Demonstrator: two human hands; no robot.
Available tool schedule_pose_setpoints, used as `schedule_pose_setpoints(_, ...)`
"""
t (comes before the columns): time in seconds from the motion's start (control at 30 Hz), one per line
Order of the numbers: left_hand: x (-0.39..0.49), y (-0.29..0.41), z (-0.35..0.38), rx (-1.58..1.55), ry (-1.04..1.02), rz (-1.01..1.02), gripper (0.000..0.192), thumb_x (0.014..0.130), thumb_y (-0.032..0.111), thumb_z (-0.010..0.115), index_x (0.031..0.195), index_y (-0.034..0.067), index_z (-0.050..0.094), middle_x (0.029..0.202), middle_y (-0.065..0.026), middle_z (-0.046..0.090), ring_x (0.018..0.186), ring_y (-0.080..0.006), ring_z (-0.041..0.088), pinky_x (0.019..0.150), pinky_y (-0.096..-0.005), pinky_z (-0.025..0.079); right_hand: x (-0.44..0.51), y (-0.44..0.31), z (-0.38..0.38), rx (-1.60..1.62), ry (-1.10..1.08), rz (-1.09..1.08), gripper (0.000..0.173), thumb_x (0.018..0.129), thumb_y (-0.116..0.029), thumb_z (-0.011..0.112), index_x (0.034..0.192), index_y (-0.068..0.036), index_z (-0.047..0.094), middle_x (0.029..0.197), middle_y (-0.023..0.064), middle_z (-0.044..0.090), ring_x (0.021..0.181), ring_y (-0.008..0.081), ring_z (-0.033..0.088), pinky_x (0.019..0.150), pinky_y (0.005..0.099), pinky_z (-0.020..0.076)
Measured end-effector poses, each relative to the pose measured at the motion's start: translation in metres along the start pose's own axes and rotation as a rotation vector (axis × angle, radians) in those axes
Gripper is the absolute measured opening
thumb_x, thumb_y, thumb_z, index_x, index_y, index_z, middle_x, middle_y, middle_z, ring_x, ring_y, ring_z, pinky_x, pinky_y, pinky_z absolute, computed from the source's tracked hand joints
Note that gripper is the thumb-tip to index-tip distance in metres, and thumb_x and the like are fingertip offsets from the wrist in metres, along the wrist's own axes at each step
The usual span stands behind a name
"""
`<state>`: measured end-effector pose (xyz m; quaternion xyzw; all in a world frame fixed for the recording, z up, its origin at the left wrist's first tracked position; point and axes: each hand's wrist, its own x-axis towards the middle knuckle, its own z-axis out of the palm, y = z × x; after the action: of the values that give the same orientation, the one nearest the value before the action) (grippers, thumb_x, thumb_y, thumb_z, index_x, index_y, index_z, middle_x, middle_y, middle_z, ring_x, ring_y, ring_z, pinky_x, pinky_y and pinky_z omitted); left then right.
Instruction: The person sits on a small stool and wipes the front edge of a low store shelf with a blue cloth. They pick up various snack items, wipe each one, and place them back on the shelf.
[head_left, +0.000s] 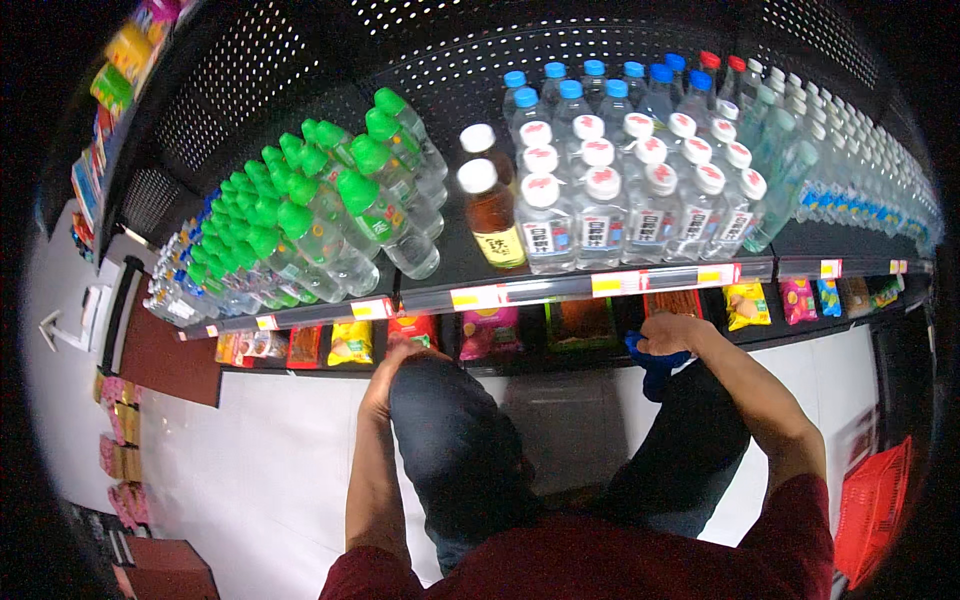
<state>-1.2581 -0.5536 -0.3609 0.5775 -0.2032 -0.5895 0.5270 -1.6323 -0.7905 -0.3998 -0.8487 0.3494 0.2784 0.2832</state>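
Note:
My right hand (666, 334) grips a blue cloth (657, 366) above my right knee. It is in front of a red-edged snack pack (673, 302) on the lower shelf. My left hand (403, 358) lies against my left knee, close to a red snack bag (417, 327); its fingers are partly hidden. Above both hands runs a shelf edge (551, 288) with price tags. Behind that edge stand clear bottles with white caps (598, 240), brown drink bottles (491, 225) with white caps, and many clear bottles with green caps (390, 217).
Perforated black panels (450, 45) back the shelf. More bottles (847, 165) line its right end. Other snacks (747, 306) fill parts of the lower shelf. A red plastic basket (870, 510) stands at the far right. Pink-and-tan packages (121, 457) line the left side beyond the white floor (277, 465).

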Motion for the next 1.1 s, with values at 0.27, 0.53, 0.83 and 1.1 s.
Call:
schedule_pose_setpoints(0.27,0.026,-0.071,-0.044,0.01,0.051,0.061,0.031,0.092,0.027,0.055,0.101,0.0,0.066,0.094,-0.0092,0.067,0.087,-0.0146,0.062,0.08,-0.025,0.048,0.03,-0.056,0.026,0.369,0.289,0.15,0.058,0.089,-0.048,0.051,0.117,0.002,0.056,0.122,0.0225,0.056,0.114,0.0371,0.052,0.099,0.0393,0.0383)
schedule_pose_setpoints(0.53,0.094,-0.154,-0.084,-0.123,-0.05,0.134,0.024,0.09,0.008,0.058,0.113,0.001,0.058,0.101,-0.0067,0.064,0.092,-0.0143,0.059,0.082,-0.0271,0.047,0.083,-0.121,0.072,1.301,0.391,0.03,0.051,0.083,-0.044,0.069,0.102,0.003,0.064,0.087,0.0089,0.067,0.077,0.0194,0.064,0.072,0.0321,0.0504)
schedule_pose_setpoints(0.83,0.19,-0.17,-0.08,0.321,0.192,0.355,0.042,0.086,0.008,0.063,0.124,-0.002,0.046,0.108,-0.0136,0.064,0.103,-0.0206,0.06,0.093,-0.0317,0.046,0.182,-0.093,0.116,1.418,0.726,0.291,0.058,0.086,-0.042,0.065,0.122,0.002,0.052,0.113,0.0135,0.06,0.098,0.027,0.058,0.091,0.0391,0.0432)
schedule_pose_setpoints(1.1,0.257,-0.194,-0.082,0.198,0.207,0.37,0.039,0.079,0.016,0.073,0.112,0.001,0.059,0.107,-0.0078,0.067,0.098,-0.0162,0.062,0.087,-0.0311,0.048,0.279,-0.107,0.137,1.745,0.607,-0.075,0.048,0.094,-0.028,0.048,0.136,-0.007,0.04,0.139,0.0078,0.041,0.127,0.0228,0.039,0.106,0.0371,0.03)
